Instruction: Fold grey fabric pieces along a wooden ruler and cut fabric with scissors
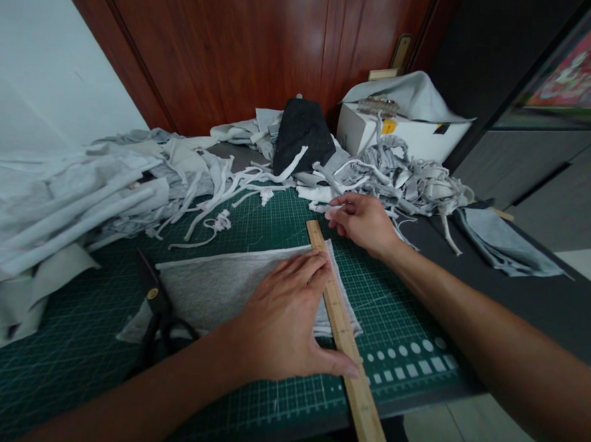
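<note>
A folded piece of light grey knit fabric (216, 283) lies on the green cutting mat (395, 300). Across its right end runs a wooden ruler (339, 317), tilted, its near end reaching past the table edge. My left hand (290, 307) lies spread on the fabric and ruler, fingertips on the ruler's upper part and thumb against it lower down. Beyond the ruler's far end, my right hand (358, 221) has its fingers bent together beside pale fabric scraps; what is between them, if anything, I cannot make out. Black-handled scissors (157, 302) rest at the fabric's left end.
Heaped white and grey fabric (77, 194) covers the left side. Tangled fabric strips (403, 177) lie at the back right, before a white box (406, 131). A black cloth piece (303, 135) stands at the back centre. Folded grey fabric (509, 241) sits near the right edge.
</note>
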Tool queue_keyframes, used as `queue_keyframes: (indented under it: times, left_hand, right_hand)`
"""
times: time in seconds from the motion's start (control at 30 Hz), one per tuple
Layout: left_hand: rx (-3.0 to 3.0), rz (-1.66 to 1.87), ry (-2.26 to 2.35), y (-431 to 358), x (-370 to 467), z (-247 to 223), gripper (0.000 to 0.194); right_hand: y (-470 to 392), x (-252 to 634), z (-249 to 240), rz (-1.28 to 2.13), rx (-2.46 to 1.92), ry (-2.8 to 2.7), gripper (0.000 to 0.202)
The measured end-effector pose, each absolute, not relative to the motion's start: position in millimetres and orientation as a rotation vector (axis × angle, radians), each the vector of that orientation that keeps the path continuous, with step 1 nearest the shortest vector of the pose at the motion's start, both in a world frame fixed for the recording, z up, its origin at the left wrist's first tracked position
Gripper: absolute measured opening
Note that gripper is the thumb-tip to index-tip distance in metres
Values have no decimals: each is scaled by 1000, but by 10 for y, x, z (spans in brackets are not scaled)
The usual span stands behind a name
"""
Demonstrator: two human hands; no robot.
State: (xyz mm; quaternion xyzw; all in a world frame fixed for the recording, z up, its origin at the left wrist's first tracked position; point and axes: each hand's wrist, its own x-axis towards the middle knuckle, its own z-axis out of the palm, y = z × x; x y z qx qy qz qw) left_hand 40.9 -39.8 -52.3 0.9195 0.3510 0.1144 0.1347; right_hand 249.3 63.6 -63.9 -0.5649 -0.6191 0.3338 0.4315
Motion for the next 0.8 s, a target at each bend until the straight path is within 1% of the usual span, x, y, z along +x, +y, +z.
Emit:
queue_keyframes:
  times: [0.07, 0.17, 0.23, 0.43, 0.5, 0.7, 0.8]
  left_hand:
    - [2669, 345, 1011, -399, 403, -530, 129]
    - [2660, 360, 1007, -401, 402, -547, 129]
    - [2659, 361, 1002, -404, 406, -555, 127]
    - [2687, 367, 968, -425, 388, -547, 119]
    - [2699, 384, 936, -425, 369, -536, 111]
    - [2704, 373, 807, -379, 296, -473, 78]
    - [2661, 363, 786, -383, 243, -425, 65]
  right_hand:
    - [602, 2510, -608, 859, -1378, -1501, 5]
    - [529, 2518, -581, 976, -1350, -1440, 18]
    - [490, 2513, -588, 1067, -1335, -1405, 23]
    - [433, 2500, -572, 1156, -1328, -1415, 26]
    - [403, 2495, -528, 1178, -1332, -1440, 24]
    - [316, 2413, -388, 1238, -1328, -1548, 21]
    - [319, 2371, -351, 1206, -1350, -1587, 13]
